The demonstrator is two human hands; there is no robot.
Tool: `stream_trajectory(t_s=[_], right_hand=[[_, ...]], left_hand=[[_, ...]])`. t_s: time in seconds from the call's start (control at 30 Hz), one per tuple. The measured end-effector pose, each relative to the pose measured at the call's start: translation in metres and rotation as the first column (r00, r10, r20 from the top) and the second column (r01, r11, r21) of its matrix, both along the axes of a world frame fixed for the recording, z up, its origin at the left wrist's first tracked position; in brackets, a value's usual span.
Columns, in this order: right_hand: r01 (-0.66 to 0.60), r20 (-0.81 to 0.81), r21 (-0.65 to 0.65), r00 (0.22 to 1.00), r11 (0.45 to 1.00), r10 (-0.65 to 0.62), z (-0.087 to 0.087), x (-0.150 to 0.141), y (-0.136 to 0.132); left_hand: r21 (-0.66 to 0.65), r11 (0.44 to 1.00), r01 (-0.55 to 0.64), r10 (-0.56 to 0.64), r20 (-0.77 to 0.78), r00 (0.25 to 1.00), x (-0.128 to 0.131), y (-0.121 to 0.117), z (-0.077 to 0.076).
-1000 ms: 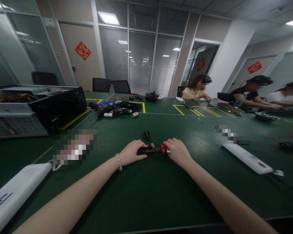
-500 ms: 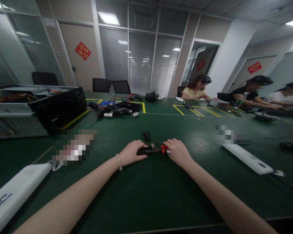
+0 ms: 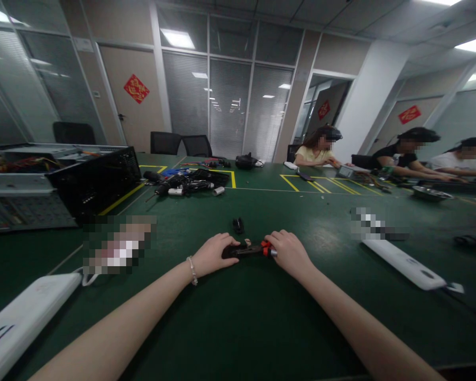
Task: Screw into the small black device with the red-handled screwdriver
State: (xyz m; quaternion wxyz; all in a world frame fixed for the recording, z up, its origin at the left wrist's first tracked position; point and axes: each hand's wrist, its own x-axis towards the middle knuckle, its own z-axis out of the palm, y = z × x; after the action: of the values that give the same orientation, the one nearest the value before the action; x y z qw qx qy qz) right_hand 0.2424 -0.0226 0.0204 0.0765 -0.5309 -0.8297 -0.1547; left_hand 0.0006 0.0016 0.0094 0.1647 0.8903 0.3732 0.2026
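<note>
We take the dark tool between the hands for pliers [image 3: 250,249], lying low over the green table [image 3: 254,323]. Our left hand [image 3: 214,255] has thumb and fingers closed round their black end; our right hand [image 3: 289,250] curls its fingers over the red end, though we cannot tell how firmly.

If either grip slackened, we judge, the pliers could twist or pinch a fingertip. A push away from us could knock the small pale bit [image 3: 248,242] just beyond them, or the black bundle [image 3: 238,225] farther out.

Our widest room runs from the pliers towards us, up to the table's near edge. Sideways, white power strips [image 3: 404,262] stand well apart from the pliers, one on each side.
</note>
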Motion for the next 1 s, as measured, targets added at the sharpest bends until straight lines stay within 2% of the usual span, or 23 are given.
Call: stream_trajectory(t_s=[0.17,0.4,0.73,1.0], right_hand=[[-0.008,-0.003,0.031,1.000,0.999,0.008,-0.0019,0.0003,0.0006],[-0.004,-0.045,-0.010,0.999,1.000,0.004,-0.0073,0.0015,0.0024],[-0.015,-0.014,0.028,1.000,1.000,0.015,-0.0033,0.0013,0.0021],[-0.004,-0.035,-0.026,0.999,1.000,0.003,-0.0042,0.0006,0.0017]], left_hand=[[-0.008,1.000,0.002,-0.002,0.013,1.000,-0.0009,-0.0005,-0.0006],[-0.017,1.000,-0.007,0.007,0.003,1.000,-0.0006,-0.0011,0.0012],[-0.015,1.000,-0.008,0.008,0.003,1.000,-0.0006,-0.0004,0.0000],[-0.013,1.000,0.002,-0.002,0.009,1.000,-0.0010,-0.0005,-0.0002]])
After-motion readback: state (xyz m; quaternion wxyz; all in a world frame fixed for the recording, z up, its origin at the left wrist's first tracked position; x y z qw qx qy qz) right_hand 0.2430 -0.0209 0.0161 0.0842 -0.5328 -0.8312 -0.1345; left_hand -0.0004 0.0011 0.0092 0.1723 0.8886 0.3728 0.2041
